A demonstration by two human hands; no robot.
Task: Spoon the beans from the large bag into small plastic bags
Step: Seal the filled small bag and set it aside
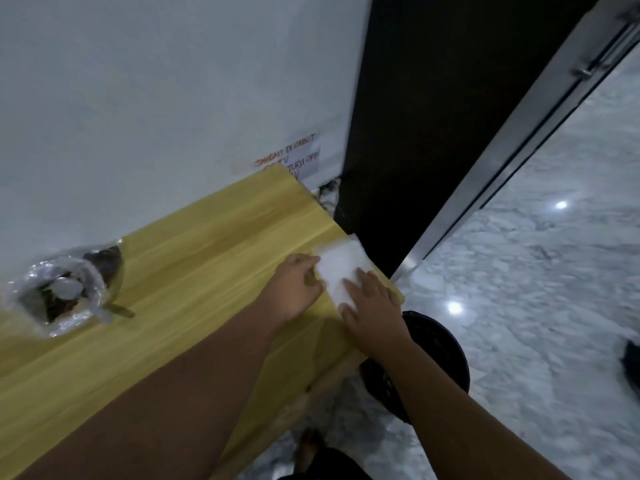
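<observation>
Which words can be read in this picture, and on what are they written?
"JANGAN DI CABUT": red handwriting on the paper sign.
"TURN OFF": same sign; the rest is blurred and partly hidden behind the table.
The small plastic bags show no text.

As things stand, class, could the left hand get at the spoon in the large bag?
Probably yes. Bare table lies between the left hand and the large bag, whose mouth is open with the spoon inside; the hand must first leave the small bags.
</observation>
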